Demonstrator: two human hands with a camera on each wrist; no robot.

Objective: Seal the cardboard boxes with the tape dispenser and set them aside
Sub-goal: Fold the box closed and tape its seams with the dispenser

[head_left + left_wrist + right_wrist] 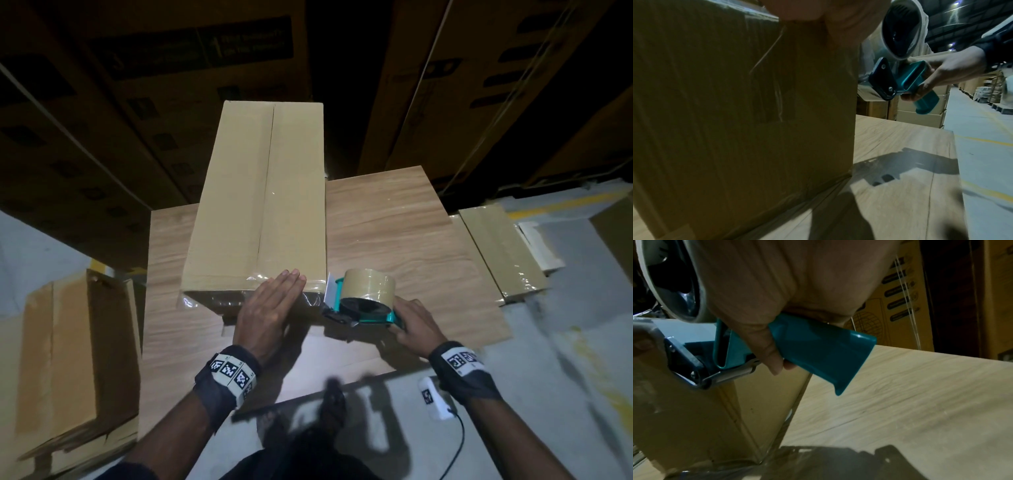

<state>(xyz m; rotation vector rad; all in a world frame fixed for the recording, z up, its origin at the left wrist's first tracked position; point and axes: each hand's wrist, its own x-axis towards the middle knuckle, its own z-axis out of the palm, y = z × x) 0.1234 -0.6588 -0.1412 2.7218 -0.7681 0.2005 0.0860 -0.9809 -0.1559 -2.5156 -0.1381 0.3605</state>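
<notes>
— Left hand (270, 301)?
— Lay flat, fingers (291, 278) straight and together, pressed on the near top edge of the box (260, 192), over the glossy tape (284, 275) running across that end. Gripped nothing. Wrist band with black-and-white markers (230, 371) behind it, at 6 o'clock from the knuckles.

— And the right hand (416, 322)?
— Curled tight round the teal handle of the tape dispenser (363, 301); thumb (768, 353) wrapped across the handle in the right wrist view. Roll of tape (370, 284) on top, dispenser's front end pointed at 9 o'clock, just beside the box's near right corner. Touching the corner or a hair off it? Could not tell. Held above the table (411, 240), going by the shadow (920, 165) cast on the wood.

— Where did the box sit?
— Upright on the table, long side running toward 12 o'clock, flaps closed, centre seam visible along the top. Tape also down the near face, wrinkled, in the left wrist view.

— Further out?
— Sealed box (500, 253) on the floor at 3 o'clock. Another carton (75, 356) at 8 o'clock of the table. Stacked printed cartons (191, 51) dark at 12 o'clock. Small white device with a cable (436, 399) on the floor near the right wrist.
</notes>
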